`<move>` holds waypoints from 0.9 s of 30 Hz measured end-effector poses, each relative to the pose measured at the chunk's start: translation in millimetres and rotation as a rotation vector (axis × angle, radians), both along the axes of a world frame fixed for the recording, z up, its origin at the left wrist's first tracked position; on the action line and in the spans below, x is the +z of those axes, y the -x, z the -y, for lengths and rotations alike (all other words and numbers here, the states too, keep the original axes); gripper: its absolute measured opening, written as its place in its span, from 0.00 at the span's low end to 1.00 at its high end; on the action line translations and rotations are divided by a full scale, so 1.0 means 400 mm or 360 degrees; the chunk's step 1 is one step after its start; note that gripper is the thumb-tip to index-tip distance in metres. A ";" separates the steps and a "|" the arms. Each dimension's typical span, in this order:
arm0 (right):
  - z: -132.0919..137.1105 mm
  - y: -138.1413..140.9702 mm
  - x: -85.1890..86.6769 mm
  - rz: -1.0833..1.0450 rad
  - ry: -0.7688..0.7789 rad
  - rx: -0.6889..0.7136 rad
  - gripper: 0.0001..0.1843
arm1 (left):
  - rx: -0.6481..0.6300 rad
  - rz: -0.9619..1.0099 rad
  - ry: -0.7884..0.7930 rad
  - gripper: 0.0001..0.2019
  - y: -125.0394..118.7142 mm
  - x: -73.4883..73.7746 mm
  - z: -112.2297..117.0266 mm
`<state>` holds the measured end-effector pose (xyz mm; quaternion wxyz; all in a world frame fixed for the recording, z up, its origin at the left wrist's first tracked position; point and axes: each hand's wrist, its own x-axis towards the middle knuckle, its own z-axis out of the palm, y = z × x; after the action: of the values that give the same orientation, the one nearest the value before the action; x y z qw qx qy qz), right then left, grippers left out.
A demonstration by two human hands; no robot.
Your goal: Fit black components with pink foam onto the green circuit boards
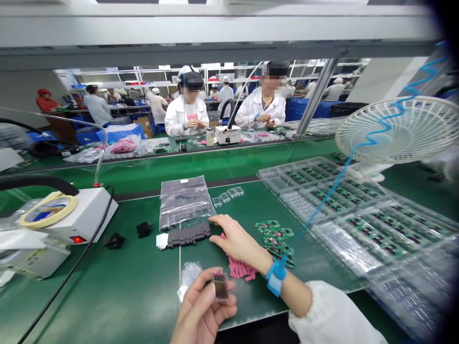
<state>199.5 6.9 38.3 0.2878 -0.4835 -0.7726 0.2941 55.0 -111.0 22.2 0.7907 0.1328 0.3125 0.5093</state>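
Note:
My left hand (206, 306) is closed around a small clear plastic case with a dark rectangular panel in it (220, 285), held up above the front of the bench. My right hand (233, 241) reaches forward, its thumb and fingers apart, at the right end of a row of thin dark strips (188, 234). Whether the fingertips touch the strips I cannot tell. Pink strips (242, 268) lie partly beneath my right wrist, which wears a blue strap (276, 277). Behind the row sits a clear bag of more dark strips (184, 200). Several clear plastic frames (227, 195) lie beyond my fingers.
Green circuit boards (276, 239) are piled right of my right hand. Clear trays of boards (376, 234) fill the right side, near a white fan (390, 131). A blue coiled cord (332, 191) crosses there. Left stands a white box (84, 215) with a cable. Co-workers sit opposite.

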 end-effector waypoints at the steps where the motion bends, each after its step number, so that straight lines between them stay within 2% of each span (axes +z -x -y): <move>1: -0.010 0.008 -0.010 0.0006 0.0010 0.0004 0.24 | 0.0017 0.0027 0.0028 0.17 0.006 0.005 0.003; 6: -0.032 0.013 -0.038 -0.0036 0.0058 -0.0018 0.23 | 0.0116 0.0172 0.0094 0.17 0.036 0.017 0.011; 11: -0.033 0.000 -0.028 -0.0242 0.0075 -0.0068 0.21 | 0.0075 0.0451 0.0129 0.08 0.063 0.008 0.012; 15: 0.021 0.003 0.011 -0.0352 0.0064 -0.0037 0.14 | -0.0024 0.0659 0.0146 0.10 0.082 -0.013 0.013; 18: 0.079 0.003 0.051 -0.0291 -0.0012 0.0149 0.13 | -0.0094 0.0712 0.0135 0.10 0.095 -0.026 0.017; 21: 0.127 -0.003 0.082 -0.0238 -0.0055 0.0321 0.15 | -0.0080 0.0698 0.0141 0.13 0.102 -0.023 0.027; 24: 0.160 -0.008 0.094 -0.0153 -0.0006 0.0358 0.17 | -0.0058 0.0653 0.0117 0.16 0.100 -0.013 0.041; 27: 0.187 -0.004 0.091 -0.0059 0.0024 0.0427 0.12 | -0.0024 0.0646 0.0062 0.15 0.092 -0.008 0.051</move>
<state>201.3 -67.7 74.9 0.2565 -0.3724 -0.8227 0.3446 18.3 -131.3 19.1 0.8437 0.0146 0.1556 0.5136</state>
